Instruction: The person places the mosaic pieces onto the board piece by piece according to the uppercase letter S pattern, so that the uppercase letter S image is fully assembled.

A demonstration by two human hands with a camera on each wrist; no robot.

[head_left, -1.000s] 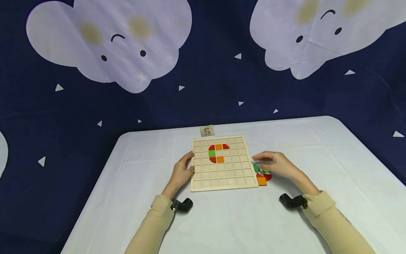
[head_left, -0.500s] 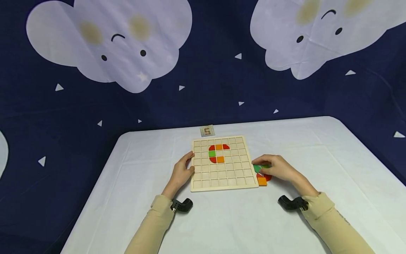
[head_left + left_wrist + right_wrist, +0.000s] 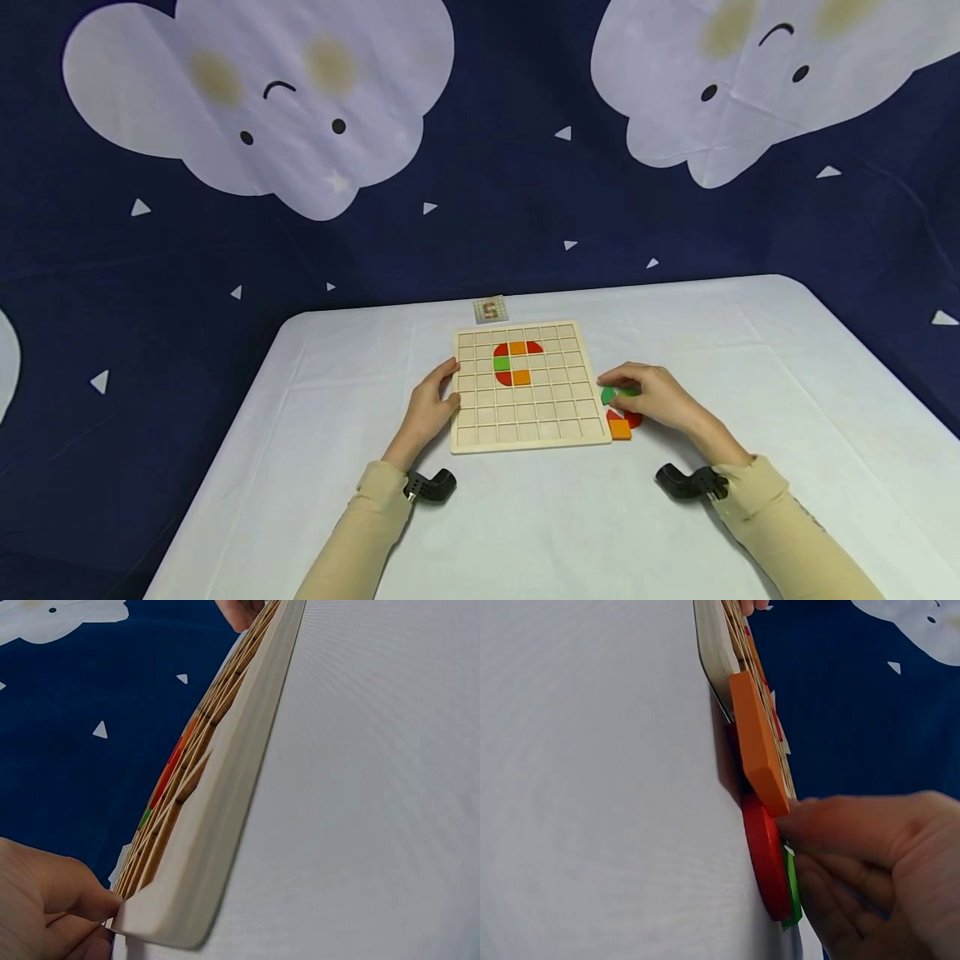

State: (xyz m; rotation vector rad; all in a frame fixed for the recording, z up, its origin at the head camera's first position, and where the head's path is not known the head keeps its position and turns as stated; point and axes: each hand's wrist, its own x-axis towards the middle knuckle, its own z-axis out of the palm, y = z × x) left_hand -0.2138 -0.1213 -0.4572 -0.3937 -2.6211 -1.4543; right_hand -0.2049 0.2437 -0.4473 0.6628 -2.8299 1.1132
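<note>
A square wooden grid board (image 3: 527, 412) lies on the table. Red, orange and light green tiles form a curved shape in its upper cells. My left hand (image 3: 429, 412) grips the board's left edge, with thumb and index fingertip on the rim. Beside the right edge, my right hand (image 3: 660, 393) is over a small heap of loose tiles. A dark green tile (image 3: 608, 395) sits between its thumb and index finger. Partly under this hand lie a light green tile (image 3: 630, 390) and a red tile (image 3: 765, 859). An orange tile (image 3: 620, 430) lies nearest the board's lower right corner.
Behind the board lies a small pattern card (image 3: 491, 310) with an S-like figure. A white cloth covers the table (image 3: 315, 433). Beyond its back edge hangs a dark blue curtain (image 3: 495, 242) with clouds and triangles.
My right hand has lowered onto the loose tiles and closed its fingers around the dark green tile, which has shifted slightly. My left hand and the board have stayed put.
</note>
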